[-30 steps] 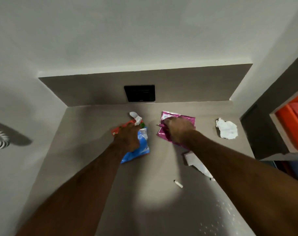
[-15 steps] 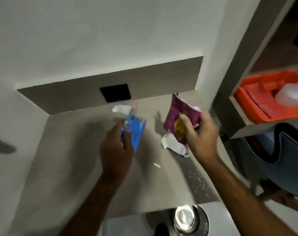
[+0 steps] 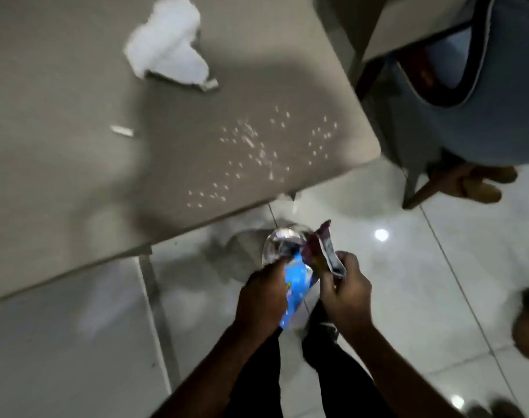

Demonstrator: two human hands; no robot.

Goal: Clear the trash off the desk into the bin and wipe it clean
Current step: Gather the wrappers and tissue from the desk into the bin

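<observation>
Below the desk's front edge, my left hand [image 3: 261, 300] grips a blue snack wrapper [image 3: 296, 285]. Beside it my right hand [image 3: 346, 294] holds a purple snack wrapper [image 3: 323, 251]. Both wrappers hang over the shiny metal bin [image 3: 279, 242] on the floor, partly hidden behind them. On the grey desk [image 3: 61, 176] lie a crumpled white paper [image 3: 169, 46], a small white stub [image 3: 122, 131] and scattered white crumbs [image 3: 257, 149].
A blue-grey chair [image 3: 483, 95] stands right of the desk, with slippers [image 3: 480, 184] beneath it. Glossy white floor tiles [image 3: 423, 282] surround the bin. A desk leg [image 3: 154, 297] drops left of my arms.
My view has dropped from the desk back to its front edge. Both hands carried the wrappers off the desk and down over the bin on the floor.
</observation>
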